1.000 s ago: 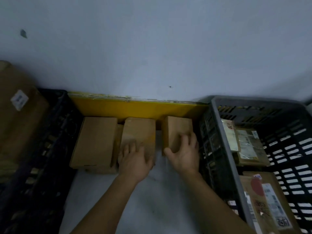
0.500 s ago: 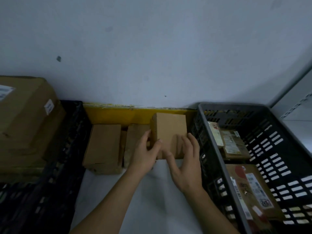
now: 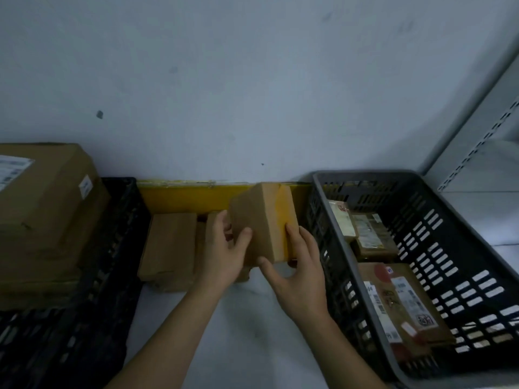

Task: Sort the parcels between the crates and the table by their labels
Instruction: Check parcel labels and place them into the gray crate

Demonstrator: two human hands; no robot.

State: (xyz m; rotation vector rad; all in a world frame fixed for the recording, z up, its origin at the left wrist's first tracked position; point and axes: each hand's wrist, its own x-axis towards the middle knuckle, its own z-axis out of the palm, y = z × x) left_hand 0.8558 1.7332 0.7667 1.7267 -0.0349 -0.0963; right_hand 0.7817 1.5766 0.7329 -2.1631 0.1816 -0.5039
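A dim white table (image 3: 238,332) is lying under a plain grey wall, between two plastic crates. Nearest to the viewer, both forearms are reaching forward, and the two hands are holding one small brown parcel (image 3: 261,226) lifted above the table and tilted on its edge. The left hand (image 3: 224,254) is gripping its left face, the thumb pressed on the front; the right hand (image 3: 297,276) is clamping the lower corner with the thumb underneath and the fingers up the right side. No label is showing on the faces turned to the camera.

To the left of the grip, two more plain parcels (image 3: 170,248) are lying on the table, and beyond them a black crate (image 3: 118,248) is carrying large cartons (image 3: 42,214). To the right of the grip, the grey crate (image 3: 331,248) is holding labelled parcels (image 3: 398,304). Behind the grip a yellow strip (image 3: 182,196) is running along the wall.

The risk seems to be this: the parcel is smooth and held only at its lower part, so while being turned it could slip onto the parcels below. In this weak light the label could also be misread, and the parcel could go to the wrong crate.
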